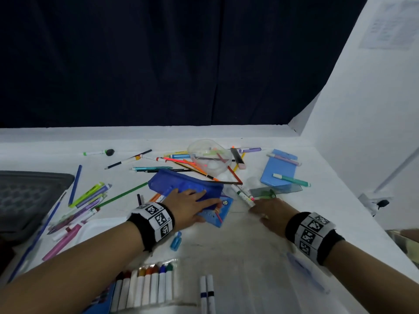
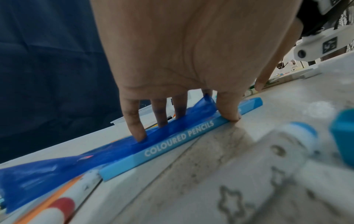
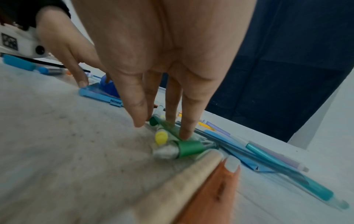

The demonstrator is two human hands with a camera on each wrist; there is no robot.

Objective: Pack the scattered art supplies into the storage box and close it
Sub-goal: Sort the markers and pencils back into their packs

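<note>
1. Worktop [image 1: 238, 234]: supplies lie scattered; the clear storage tub [image 1: 209, 158] sits far centre, open.
2. Left hand [image 1: 190, 203], fingers [image 2: 134, 121] spread, presses the blue pouch [image 1: 181, 184] onto the coloured pencils box [image 2: 182, 136].
3. Right hand [image 1: 269, 211], fingers [image 3: 189, 118] straight, touches green-capped markers [image 3: 184, 147]. Gathering step, probably; next needs a closing grip.

White table [image 1: 238, 234] strewn with pens [image 1: 90, 196]

Pouch [image 1: 181, 183]: dark blue, laid flat over the pencil box.
Pencil box [image 2: 178, 138]: light blue, flat on the table.
Pens [image 1: 149, 169]: scattered loose.
</note>
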